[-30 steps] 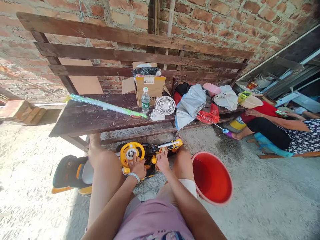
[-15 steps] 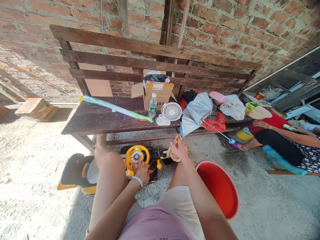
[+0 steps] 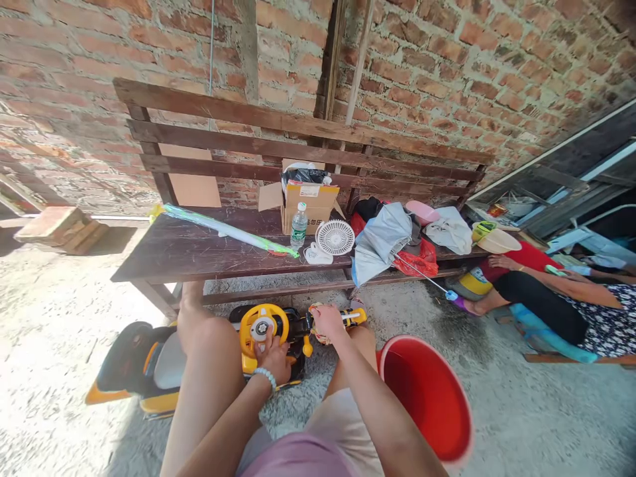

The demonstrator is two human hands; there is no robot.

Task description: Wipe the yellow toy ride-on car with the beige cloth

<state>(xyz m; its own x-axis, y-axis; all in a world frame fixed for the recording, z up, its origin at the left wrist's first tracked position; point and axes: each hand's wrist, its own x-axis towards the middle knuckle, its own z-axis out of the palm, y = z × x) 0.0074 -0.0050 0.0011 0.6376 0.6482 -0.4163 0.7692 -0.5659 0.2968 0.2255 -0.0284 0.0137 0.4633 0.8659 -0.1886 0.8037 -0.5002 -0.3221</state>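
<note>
A yellow and black toy ride-on car (image 3: 149, 368) lies on the concrete between my legs. My left hand (image 3: 272, 358), with a bead bracelet at the wrist, rests closed on its yellow steering wheel (image 3: 258, 326). My right hand (image 3: 325, 322) is closed on a crumpled cloth (image 3: 316, 329) pressed against the car's front, by the yellow bar (image 3: 354, 317). A red plastic bucket (image 3: 427, 397) stands by my right knee.
A dark wooden bench (image 3: 199, 248) against the brick wall carries a cardboard box (image 3: 308, 199), a water bottle (image 3: 298, 226), a small white fan (image 3: 334, 238), a folded umbrella (image 3: 380, 242) and bags. Another person (image 3: 556, 295) sits on the ground at right.
My right hand, raised with the cloth half a second ago, has come back down onto the car's front. My left hand stays on the steering wheel. The view shifted slightly.
</note>
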